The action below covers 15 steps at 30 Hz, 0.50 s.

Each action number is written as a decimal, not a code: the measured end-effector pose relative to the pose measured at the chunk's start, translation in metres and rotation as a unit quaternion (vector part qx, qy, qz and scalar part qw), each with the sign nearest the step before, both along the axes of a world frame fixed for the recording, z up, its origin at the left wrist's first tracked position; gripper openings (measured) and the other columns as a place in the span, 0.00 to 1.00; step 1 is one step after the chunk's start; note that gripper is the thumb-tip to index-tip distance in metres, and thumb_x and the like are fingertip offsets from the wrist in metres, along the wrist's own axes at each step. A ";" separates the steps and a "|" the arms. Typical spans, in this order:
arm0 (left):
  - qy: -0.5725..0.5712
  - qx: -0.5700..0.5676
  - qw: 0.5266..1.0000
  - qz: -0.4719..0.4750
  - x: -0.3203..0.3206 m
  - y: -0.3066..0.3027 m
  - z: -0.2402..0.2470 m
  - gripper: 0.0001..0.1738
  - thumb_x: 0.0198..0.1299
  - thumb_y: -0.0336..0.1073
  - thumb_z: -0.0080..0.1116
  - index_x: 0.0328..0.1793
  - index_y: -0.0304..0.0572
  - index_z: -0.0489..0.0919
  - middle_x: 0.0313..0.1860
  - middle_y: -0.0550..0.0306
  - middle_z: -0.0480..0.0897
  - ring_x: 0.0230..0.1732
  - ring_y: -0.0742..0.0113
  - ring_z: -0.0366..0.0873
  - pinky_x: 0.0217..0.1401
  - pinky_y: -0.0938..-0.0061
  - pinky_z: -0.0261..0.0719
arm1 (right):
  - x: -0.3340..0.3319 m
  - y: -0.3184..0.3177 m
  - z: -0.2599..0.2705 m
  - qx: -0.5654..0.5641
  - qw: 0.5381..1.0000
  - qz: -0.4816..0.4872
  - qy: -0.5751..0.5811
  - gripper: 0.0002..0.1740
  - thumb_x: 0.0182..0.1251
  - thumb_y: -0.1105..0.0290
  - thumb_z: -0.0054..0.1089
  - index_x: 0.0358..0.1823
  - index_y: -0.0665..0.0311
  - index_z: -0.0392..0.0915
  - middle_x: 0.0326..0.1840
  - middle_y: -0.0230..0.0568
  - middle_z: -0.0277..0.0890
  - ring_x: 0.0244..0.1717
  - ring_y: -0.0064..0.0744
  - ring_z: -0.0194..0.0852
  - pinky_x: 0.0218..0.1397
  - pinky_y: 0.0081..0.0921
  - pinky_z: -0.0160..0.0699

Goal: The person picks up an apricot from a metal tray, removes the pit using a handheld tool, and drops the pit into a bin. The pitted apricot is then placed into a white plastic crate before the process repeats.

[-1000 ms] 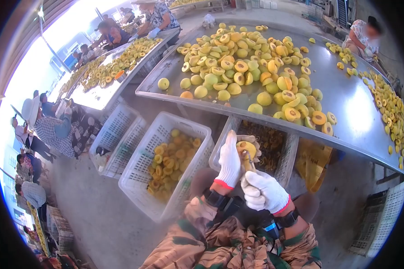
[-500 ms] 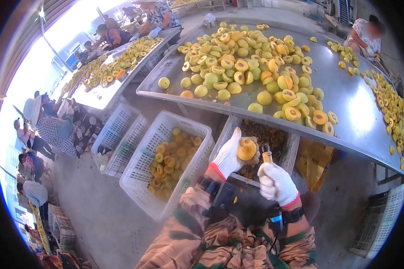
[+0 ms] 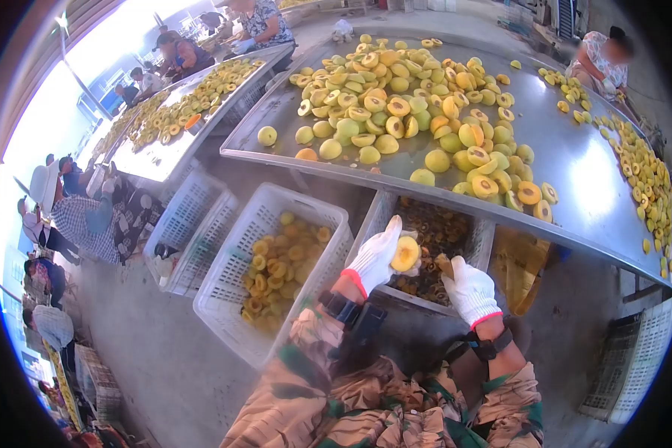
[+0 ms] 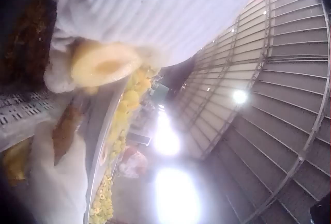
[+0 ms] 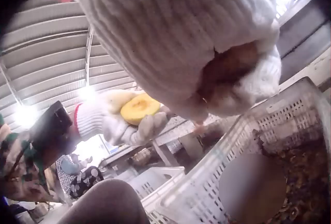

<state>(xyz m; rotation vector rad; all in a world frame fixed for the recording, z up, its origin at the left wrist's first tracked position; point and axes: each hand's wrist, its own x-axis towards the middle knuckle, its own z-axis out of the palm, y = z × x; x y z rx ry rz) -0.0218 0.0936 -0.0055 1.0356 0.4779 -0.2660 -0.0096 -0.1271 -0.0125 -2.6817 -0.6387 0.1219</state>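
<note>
A gloved hand (image 5: 120,124) holds a yellow fruit half (image 5: 139,109).

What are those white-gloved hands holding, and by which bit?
The left hand holds a yellow halved fruit by its rounded side. The right hand grips a brown, handle-shaped thing around its lower part.

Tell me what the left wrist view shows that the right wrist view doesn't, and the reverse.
Only left wrist: yellow-green fruit heaped on a grey metal table.

Only right wrist: a green-and-brown camouflage sleeve and a seated person in dark patterned trousers.

Both: the left hand in a white knit glove, holding a halved yellow fruit; the white-gloved right hand; a white perforated plastic crate; and the ribbed roof.
</note>
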 end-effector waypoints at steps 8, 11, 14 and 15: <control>-0.213 0.527 0.820 0.072 -0.058 0.144 -0.014 0.21 0.73 0.48 0.48 0.52 0.38 0.82 0.35 0.58 0.83 0.32 0.71 0.82 0.34 0.76 0.81 | 0.013 -0.041 0.052 0.116 0.980 -0.155 -0.045 0.19 0.63 0.56 0.61 0.40 0.67 0.73 0.31 0.64 0.78 0.36 0.65 0.78 0.41 0.54 0.75; -0.005 0.284 0.927 0.243 -0.078 0.197 -0.020 0.22 0.67 0.48 0.51 0.51 0.34 0.79 0.41 0.49 0.81 0.37 0.65 0.81 0.37 0.74 0.82 | 0.066 -0.086 0.067 0.175 0.943 -0.272 -0.085 0.19 0.65 0.58 0.58 0.42 0.70 0.74 0.34 0.63 0.79 0.39 0.65 0.77 0.41 0.51 0.74; 0.093 0.426 0.860 0.265 -0.099 0.253 -0.053 0.31 0.66 0.57 0.49 0.53 0.30 0.78 0.44 0.42 0.81 0.43 0.56 0.79 0.47 0.64 0.80 | 0.132 -0.140 0.064 0.134 0.922 -0.334 -0.143 0.19 0.65 0.57 0.58 0.38 0.71 0.74 0.35 0.65 0.78 0.41 0.63 0.78 0.45 0.50 0.73; 0.136 0.510 0.808 0.262 -0.104 0.271 -0.071 0.33 0.65 0.59 0.48 0.53 0.30 0.78 0.45 0.40 0.81 0.47 0.51 0.79 0.52 0.60 0.78 | 0.152 -0.150 0.064 0.091 0.918 -0.344 -0.176 0.20 0.65 0.56 0.59 0.38 0.71 0.74 0.35 0.64 0.78 0.41 0.63 0.78 0.46 0.50 0.73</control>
